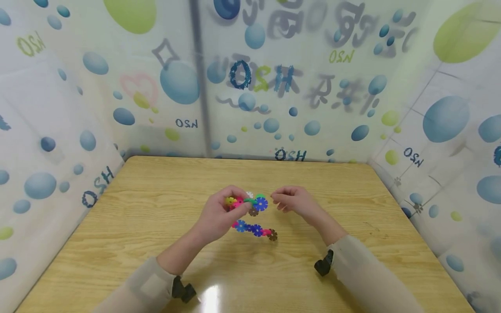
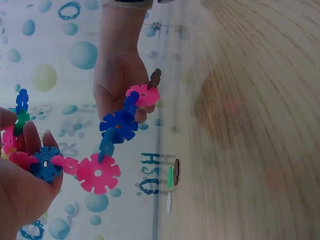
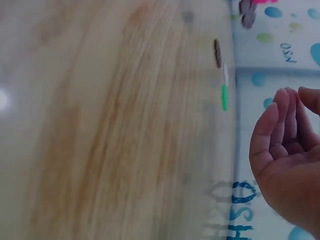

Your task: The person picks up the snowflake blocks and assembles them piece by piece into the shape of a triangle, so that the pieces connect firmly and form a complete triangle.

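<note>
One chain of notched discs (image 1: 256, 230) hangs above the table (image 1: 156, 208), looking light and stiff piece by piece, though its slotted joints would probably twist or pop loose under a hard pull. With the blue end disc (image 1: 261, 204) as the clock's centre, the left hand (image 1: 219, 217) is at nine o'clock, thumb and fingers pinching the chain near its green link (image 2: 21, 122) and covering part of it. The drooping tail reaches a brown end disc (image 1: 272, 235) at five, and the right hand (image 1: 295, 202), loosely curved and bare of any piece, sits just beside the blue disc at three. Smooth faces may slip, so a rim pinch close to a joint seems safest. Around them, left to right, a loose white disc (image 1: 249, 194) is at ten, a loose brown disc (image 1: 253, 212) between seven and eight, and a loose green disc (image 1: 260, 197) at twelve; the left thumb and the dangling tail could hinder access. A patterned curtain (image 1: 235, 117) closes off twelve o'clock beyond the table.
</note>
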### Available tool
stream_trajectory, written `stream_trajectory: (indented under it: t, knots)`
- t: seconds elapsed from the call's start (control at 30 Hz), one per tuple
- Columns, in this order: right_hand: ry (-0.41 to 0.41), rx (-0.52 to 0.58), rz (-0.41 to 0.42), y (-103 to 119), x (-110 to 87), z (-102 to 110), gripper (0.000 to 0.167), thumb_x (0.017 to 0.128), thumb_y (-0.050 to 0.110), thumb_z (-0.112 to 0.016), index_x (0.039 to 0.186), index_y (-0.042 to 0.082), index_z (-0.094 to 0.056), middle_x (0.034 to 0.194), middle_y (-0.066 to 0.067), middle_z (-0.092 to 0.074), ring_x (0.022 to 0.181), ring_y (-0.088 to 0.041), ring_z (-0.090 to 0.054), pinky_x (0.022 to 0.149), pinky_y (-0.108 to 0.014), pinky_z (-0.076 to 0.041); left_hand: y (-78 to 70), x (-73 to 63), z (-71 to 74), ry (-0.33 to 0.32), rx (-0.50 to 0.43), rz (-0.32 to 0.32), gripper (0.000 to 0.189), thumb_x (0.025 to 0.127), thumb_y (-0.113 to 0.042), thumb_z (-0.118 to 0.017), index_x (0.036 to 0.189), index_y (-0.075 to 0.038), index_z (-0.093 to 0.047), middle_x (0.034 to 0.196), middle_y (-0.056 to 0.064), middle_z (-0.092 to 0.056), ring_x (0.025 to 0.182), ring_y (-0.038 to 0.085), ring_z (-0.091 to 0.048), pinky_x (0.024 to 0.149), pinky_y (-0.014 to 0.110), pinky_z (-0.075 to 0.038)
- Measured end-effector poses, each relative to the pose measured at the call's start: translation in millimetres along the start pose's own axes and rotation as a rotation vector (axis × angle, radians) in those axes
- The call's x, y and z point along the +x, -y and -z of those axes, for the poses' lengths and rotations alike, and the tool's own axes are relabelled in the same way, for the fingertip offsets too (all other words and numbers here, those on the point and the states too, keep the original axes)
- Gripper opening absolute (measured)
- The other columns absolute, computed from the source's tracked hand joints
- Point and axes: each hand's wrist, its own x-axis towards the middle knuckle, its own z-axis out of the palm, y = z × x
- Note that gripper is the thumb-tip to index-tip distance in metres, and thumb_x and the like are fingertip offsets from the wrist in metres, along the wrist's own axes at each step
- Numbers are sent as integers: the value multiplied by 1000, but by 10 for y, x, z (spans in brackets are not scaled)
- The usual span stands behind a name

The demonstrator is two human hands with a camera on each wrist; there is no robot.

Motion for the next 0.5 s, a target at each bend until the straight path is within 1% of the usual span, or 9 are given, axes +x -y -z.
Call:
stream_trajectory:
  t: [0.07, 0.13, 0.2, 0.27, 0.43, 0.5]
  knots:
    - [8, -34, -16, -55, 99, 4, 41, 108, 34, -70, 133, 2, -73, 120, -17, -76, 97, -19, -71, 89, -37, -62, -3, 3, 2, -1, -2, 8, 10, 106, -14, -73, 116, -14, -70, 110, 12, -75, 73, 19, -65, 53, 23, -39]
    - [12, -69, -26, -95, 188, 5, 35, 108, 33, -71, 130, 6, -75, 117, -12, -76, 97, -19, -70, 87, -34, -61, -2, 10, 6, -2, 0, 10, 10, 106, -14, -73, 116, -13, -70, 110, 12, -75, 73, 19, -64, 53, 23, -41]
    - [18, -106, -28, -119, 266, 4, 30, 107, 33, -72, 127, 11, -77, 113, -8, -76, 95, -20, -68, 84, -31, -59, -3, 13, 9, -5, 7, 8, 10, 106, -15, -73, 115, -13, -71, 110, 12, -74, 74, 21, -63, 53, 23, -41]
    - [30, -135, -18, -133, 338, 1, 28, 107, 32, -72, 127, 13, -78, 112, -6, -75, 94, -20, -67, 82, -31, -57, 0, 15, 12, -9, 13, 3, 10, 106, -15, -73, 115, -13, -71, 110, 12, -73, 79, 22, -67, 55, 23, -45]
    - [75, -190, 9, -165, 495, -18, 27, 107, 28, -72, 130, 15, -77, 118, -6, -74, 93, -22, -65, 81, -31, -56, 10, 13, 15, -11, 20, 3, 9, 106, -15, -73, 115, -14, -71, 111, 10, -71, 79, 21, -67, 56, 23, -47]
    - [82, -209, 9, -174, 539, -30, 27, 107, 27, -72, 131, 15, -76, 119, -7, -74, 92, -22, -64, 80, -31, -55, 15, 14, 20, -10, 20, 2, 10, 106, -16, -73, 115, -14, -71, 111, 11, -71, 73, 19, -63, 55, 23, -44]
